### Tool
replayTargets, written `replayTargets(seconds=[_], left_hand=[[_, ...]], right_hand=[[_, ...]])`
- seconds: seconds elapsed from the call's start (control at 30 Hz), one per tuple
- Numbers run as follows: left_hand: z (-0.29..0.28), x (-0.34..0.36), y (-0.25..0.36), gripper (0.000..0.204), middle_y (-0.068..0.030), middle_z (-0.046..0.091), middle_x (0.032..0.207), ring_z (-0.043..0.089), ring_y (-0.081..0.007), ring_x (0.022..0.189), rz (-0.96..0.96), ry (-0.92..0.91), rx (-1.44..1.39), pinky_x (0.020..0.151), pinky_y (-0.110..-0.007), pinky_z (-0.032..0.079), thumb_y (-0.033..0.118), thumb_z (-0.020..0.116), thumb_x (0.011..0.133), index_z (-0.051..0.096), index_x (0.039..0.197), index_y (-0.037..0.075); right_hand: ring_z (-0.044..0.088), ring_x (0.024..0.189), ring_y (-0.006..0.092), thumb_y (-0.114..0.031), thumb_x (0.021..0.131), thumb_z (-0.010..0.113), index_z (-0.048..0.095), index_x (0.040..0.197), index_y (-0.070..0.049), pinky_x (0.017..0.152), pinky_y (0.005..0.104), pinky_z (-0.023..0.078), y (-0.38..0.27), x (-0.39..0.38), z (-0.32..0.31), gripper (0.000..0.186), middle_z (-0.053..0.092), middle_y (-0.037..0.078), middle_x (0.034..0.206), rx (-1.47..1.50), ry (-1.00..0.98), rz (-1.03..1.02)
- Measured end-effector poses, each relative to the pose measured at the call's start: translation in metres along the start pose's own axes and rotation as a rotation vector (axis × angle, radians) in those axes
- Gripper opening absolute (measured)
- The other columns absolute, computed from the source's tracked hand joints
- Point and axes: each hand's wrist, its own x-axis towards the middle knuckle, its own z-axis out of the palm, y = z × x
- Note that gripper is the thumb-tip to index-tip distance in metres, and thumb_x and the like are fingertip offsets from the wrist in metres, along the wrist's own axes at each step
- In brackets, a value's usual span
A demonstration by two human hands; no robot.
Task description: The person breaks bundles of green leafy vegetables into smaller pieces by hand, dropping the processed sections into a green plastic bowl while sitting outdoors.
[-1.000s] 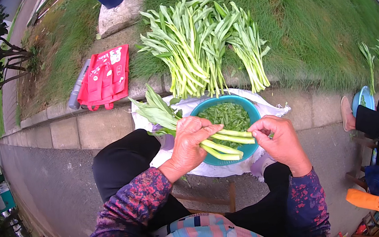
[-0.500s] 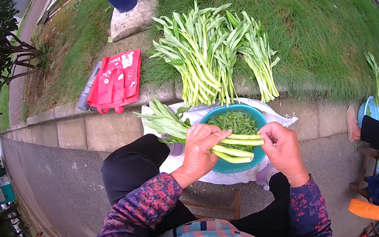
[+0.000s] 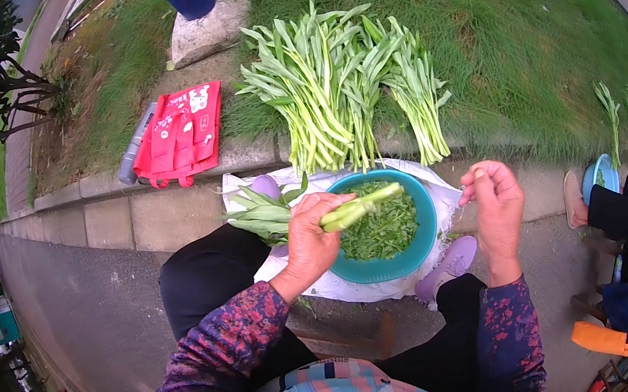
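Your left hand (image 3: 309, 237) is closed around a bunch of leafy green stalks (image 3: 364, 205), their cut ends over the teal basin (image 3: 378, 271) of chopped greens (image 3: 381, 236), while your right hand (image 3: 496, 205) is raised beside it, fingers curled, thumb near forefinger, whether pinching anything I cannot tell.

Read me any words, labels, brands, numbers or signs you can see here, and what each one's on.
No text is readable.
Flat red fabric bag: white printing, too small and blurred to read.
Grey cylindrical container: no legible lettering.
Round teal plastic basin: no lettering visible.
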Motion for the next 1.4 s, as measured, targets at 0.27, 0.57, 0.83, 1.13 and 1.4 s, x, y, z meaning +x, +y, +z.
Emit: replayTargets(seconds=[0.27,0.57,0.83,1.13,1.4], left_hand=[[-0.002,0.004,0.014,0.034,-0.008,0.065,0.093,0.059,-0.0138,0.086,-0.619,-0.292,-0.79,0.082,-0.028,0.046,0.022,0.062,0.089,0.053,0.112,-0.001],[-0.002,0.009,0.004,0.033,-0.0167,0.064,0.095,0.064,-0.0269,0.088,-0.813,-0.299,-1.177,0.084,-0.038,0.051,0.025,0.056,0.092,0.05,0.112,-0.001],[0.003,0.009,0.007,0.035,-0.0145,0.063,0.094,0.064,-0.0257,0.088,-0.866,-0.357,-1.317,0.083,-0.038,0.052,0.023,0.057,0.091,0.05,0.116,-0.002],[0.021,-0.003,0.027,0.039,-0.0058,0.058,0.089,0.059,-0.0182,0.085,-0.793,-0.597,-1.159,0.083,-0.038,0.05,0.024,0.065,0.086,0.051,0.118,0.005],[0.026,-0.013,0.024,0.045,-0.0057,0.057,0.094,0.057,-0.017,0.089,-0.757,-0.718,-1.233,0.083,-0.039,0.049,0.037,0.064,0.085,0.051,0.117,0.007]], right_hand=[[0.048,0.069,0.0111,-0.012,0.091,0.055,0.057,0.09,-0.001,0.065,0.0243,0.042,-0.026,0.013,-0.041,0.011,0.056,0.004,0.078,0.349,-0.017,-0.068],[0.055,0.074,0.0158,-0.005,0.087,0.056,0.06,0.103,0.0,0.068,0.0282,0.044,-0.015,0.001,-0.053,0.018,0.059,0.008,0.08,-0.351,-0.471,-0.044],[0.062,0.068,0.0156,-0.001,0.082,0.058,0.066,0.099,-0.003,0.062,0.0267,0.048,-0.006,-0.015,-0.033,0.019,0.066,0.008,0.076,-0.663,-0.353,0.158],[0.053,0.065,0.005,-0.012,0.086,0.064,0.064,0.092,0.002,0.059,0.0206,0.045,0.018,-0.028,0.029,0.015,0.06,0.0,0.075,-0.056,-0.329,0.142],[0.059,0.068,0.0095,-0.014,0.085,0.065,0.061,0.09,0.004,0.061,0.0241,0.05,0.021,-0.023,0.037,0.019,0.063,0.005,0.077,-0.036,-0.417,0.289]])
